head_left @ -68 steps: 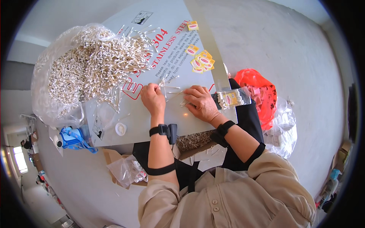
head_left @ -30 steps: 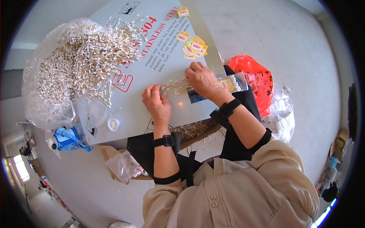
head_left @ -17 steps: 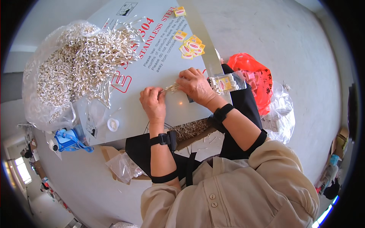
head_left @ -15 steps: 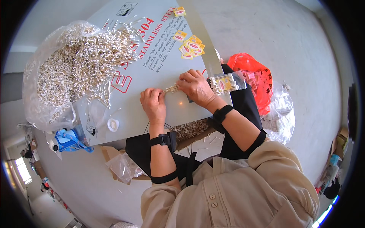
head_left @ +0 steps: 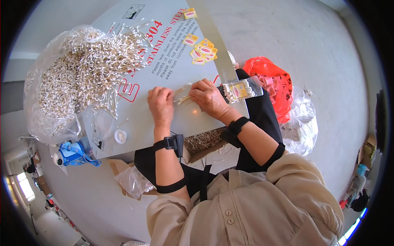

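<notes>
My right hand [head_left: 208, 98] is closed around a small bunch of cotton swabs [head_left: 184, 99] just above the tabletop, their ends pointing left. Close to those ends, my left hand [head_left: 160, 105] has its fingers curled together, slightly blurred; anything inside them is hidden. Beyond my right wrist, a clear bag of cotton swabs with a yellow card [head_left: 239, 90] lies at the table's right edge. A large heap of loose cotton swabs [head_left: 98, 61] spills from a clear plastic bag [head_left: 33, 90] on the left.
Yellow printed cards [head_left: 204, 52] lie scattered on the grey table [head_left: 143, 135], with a small yellow stack [head_left: 190, 13] farther back. A white round lid [head_left: 120, 136] rests near the front edge. Below stands a box of swabs [head_left: 203, 141]. A red bag [head_left: 266, 65] sits right.
My left hand has shifted a little left and up, away from the swab ends. The right hand still grips the swabs, moved slightly left. The whole view has shifted slightly.
</notes>
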`<state>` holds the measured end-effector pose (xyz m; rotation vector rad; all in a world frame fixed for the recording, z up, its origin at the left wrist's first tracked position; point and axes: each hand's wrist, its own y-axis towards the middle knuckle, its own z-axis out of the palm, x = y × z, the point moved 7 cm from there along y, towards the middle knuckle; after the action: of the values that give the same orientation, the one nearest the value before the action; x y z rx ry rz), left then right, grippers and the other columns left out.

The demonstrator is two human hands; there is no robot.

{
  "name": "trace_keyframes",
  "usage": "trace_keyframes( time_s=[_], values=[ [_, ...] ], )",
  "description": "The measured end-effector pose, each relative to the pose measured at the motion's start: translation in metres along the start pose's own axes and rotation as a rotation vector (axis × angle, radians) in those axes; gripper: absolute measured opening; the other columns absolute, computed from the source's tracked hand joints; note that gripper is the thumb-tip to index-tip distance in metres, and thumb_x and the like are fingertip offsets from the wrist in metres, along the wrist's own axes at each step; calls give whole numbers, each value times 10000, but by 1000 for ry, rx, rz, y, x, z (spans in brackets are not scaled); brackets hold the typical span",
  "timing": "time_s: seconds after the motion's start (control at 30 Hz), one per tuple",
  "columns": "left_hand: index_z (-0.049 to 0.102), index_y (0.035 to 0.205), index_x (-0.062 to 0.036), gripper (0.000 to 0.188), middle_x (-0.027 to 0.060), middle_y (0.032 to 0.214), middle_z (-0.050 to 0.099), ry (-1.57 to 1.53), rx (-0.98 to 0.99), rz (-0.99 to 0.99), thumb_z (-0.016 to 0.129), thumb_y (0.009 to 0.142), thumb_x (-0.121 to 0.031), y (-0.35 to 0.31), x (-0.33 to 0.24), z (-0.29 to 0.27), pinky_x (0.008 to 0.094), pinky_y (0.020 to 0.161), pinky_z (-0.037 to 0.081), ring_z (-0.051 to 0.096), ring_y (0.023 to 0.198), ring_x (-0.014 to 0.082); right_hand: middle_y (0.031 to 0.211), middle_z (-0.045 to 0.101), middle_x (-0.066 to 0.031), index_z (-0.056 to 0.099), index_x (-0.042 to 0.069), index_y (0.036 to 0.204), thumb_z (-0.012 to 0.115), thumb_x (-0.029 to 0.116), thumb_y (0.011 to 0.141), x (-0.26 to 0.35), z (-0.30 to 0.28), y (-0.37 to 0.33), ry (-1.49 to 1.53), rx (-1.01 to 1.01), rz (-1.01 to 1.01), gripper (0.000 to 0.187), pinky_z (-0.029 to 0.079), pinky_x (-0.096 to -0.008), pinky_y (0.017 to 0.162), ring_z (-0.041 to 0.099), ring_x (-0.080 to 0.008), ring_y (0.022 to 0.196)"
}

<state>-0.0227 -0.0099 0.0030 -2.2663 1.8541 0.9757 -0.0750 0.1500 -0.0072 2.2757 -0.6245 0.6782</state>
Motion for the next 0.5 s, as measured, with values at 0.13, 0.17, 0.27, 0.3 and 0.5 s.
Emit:
trace_keyframes(
  time_s=[0.13,0.17,0.27,0.3,0.5],
  values=[
    [656,1054,-82,280,108,1159,592,-131,78,-66,723,785,-119,-8,-7,9,442,974,405,522,1127,314,1110,613,-130,638,7,1029,604,-17,829,-14,-28,-4,337,-272,363,205,493,-382,870,589,-289,1025],
    [656,1054,-82,280,108,1159,592,-131,76,-67,723,785,-119,-14,-7,11,442,974,405,522,1127,314,1164,611,-149,624,-8,1085,583,-29,854,-24,-29,-9,471,-325,545,236,493,-376,882,592,-293,1061],
    [543,1309,-76,513,150,1407,486,108,30,85,674,865,-297,-30,-45,22,517,1104,295,410,1338,336,1262,589,-161,600,-31,1158,552,29,931,-39,-22,-10,579,-358,538,239,465,-334,946,587,-274,1109],
    [472,1382,-81,602,159,1481,402,164,145,39,643,881,-366,-38,-53,31,546,1133,229,331,1399,333,1282,582,-164,598,-36,1174,546,49,948,-39,-21,-7,609,-359,512,247,456,-325,970,584,-271,1128],
    [358,1489,-95,717,172,1573,278,342,269,-17,610,901,-421,-34,-51,39,576,1167,152,225,1471,333,1354,555,-139,582,-31,1244,504,115,1004,-30,-15,-9,661,-259,550,292,390,-313,1060,505,-209,1254]
  ],
)
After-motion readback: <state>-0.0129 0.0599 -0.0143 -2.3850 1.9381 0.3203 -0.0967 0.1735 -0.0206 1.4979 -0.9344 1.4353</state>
